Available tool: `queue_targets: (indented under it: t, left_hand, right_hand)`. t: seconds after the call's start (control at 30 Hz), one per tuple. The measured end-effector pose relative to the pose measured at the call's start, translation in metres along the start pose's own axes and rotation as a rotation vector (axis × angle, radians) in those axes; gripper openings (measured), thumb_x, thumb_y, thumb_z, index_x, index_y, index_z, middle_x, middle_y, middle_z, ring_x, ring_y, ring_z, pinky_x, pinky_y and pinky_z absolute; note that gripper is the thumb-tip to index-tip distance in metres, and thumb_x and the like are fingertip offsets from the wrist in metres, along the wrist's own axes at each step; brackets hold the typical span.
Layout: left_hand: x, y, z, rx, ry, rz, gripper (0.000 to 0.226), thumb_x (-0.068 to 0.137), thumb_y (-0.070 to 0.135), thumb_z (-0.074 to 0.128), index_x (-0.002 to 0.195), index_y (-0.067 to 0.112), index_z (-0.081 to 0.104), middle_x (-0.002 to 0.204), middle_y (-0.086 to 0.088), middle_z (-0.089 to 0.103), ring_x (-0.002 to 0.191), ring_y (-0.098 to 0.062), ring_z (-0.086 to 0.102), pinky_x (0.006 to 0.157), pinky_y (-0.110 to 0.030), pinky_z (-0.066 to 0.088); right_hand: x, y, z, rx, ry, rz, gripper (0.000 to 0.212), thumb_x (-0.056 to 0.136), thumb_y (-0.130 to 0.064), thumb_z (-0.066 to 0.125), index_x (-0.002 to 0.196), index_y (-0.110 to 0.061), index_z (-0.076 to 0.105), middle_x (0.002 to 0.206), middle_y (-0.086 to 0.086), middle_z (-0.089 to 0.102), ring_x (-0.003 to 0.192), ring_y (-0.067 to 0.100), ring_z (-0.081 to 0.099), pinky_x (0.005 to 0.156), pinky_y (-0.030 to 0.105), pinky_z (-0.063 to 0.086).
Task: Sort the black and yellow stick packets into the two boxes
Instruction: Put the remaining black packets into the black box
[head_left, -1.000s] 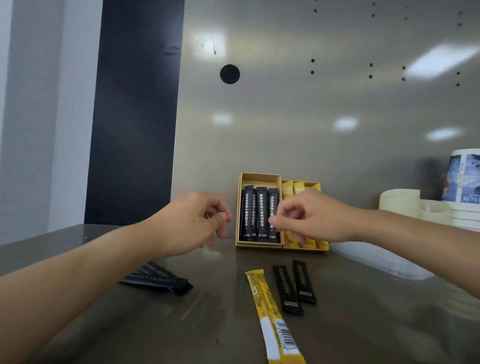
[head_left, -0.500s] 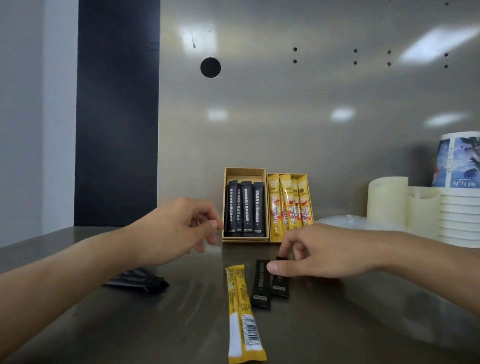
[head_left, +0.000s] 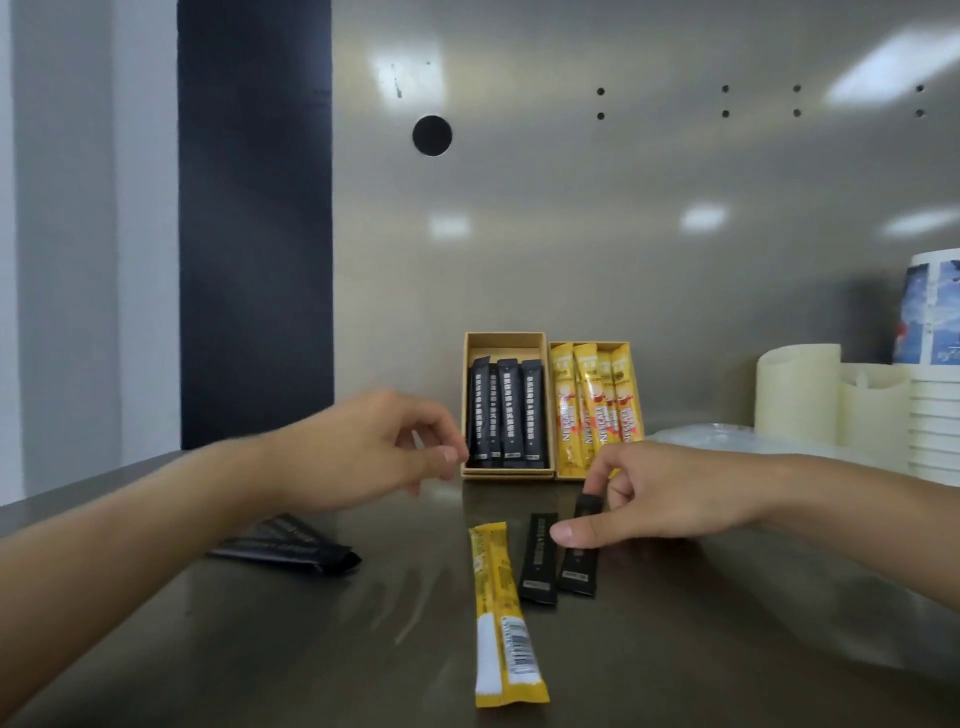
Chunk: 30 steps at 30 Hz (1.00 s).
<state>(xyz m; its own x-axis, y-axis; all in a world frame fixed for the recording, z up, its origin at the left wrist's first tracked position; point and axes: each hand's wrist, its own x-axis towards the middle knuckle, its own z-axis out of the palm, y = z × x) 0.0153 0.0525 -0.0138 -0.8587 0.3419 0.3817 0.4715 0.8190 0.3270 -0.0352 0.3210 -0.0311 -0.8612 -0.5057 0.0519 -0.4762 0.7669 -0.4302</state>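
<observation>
Pinching the rightmost black stick packet between thumb and curled fingers of the right hand, far end seemingly raised, probably for carrying to the box with black packets at 12 o'clock. At 10 o'clock, left hand loosely curled, holding nothing. Flat at 8 o'clock: yellow stick packet.

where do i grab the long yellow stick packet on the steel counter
Pinch the long yellow stick packet across its narrow width at the near, barcode half, from above. It lies flat, and both long edges are free there; farther up a black stick packet lies close on its right.
</observation>
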Motion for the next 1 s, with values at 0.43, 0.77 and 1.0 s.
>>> queue_targets:
  t: [0.43, 0.77, 1.0]
  left_hand:
    - [-0.038, -0.025, -0.064, 0.077, -0.637, -0.351, 0.048, 0.076, 0.008, 0.085, 0.118, 0.027, 0.071, 0.112, 0.017, 0.072, 0.09, 0.014, 0.066, 0.079, -0.006, 0.049]
    - [-0.029, -0.035, -0.043, 0.047, -0.487, -0.315, 0.012, 0.092, 0.025, 0.072, 0.081, 0.024, 0.067, 0.069, 0.019, 0.063, 0.066, 0.002, 0.057, 0.067, -0.008, 0.041]
    - [-0.018, -0.034, -0.021, -0.006, -0.153, -0.199, 0.026, 0.106, 0.034, 0.045, 0.104, 0.01, 0.054, 0.08, -0.006, 0.073, 0.072, -0.011, 0.067, 0.078, -0.038, 0.056]
  right_hand:
    - [0.0, 0.0, 0.0, 0.039, 0.002, 0.046, 0.073, 0.059, -0.07, 0.076, 0.109, -0.022, 0.053, 0.064, -0.006, 0.063, 0.048, 0.003, 0.05, 0.044, 0.017, 0.038]
    - [0.007, -0.001, 0.003, 0.236, 0.166, -0.175, 0.069, 0.064, -0.049, 0.085, 0.117, -0.027, 0.047, 0.078, -0.002, 0.074, 0.057, 0.013, 0.066, 0.048, 0.022, 0.046]
    - [0.012, 0.0, 0.002, 0.379, 0.632, -0.353, 0.033, 0.092, -0.024, 0.071, 0.115, -0.027, 0.047, 0.093, 0.005, 0.07, 0.064, 0.018, 0.071, 0.043, 0.017, 0.044]
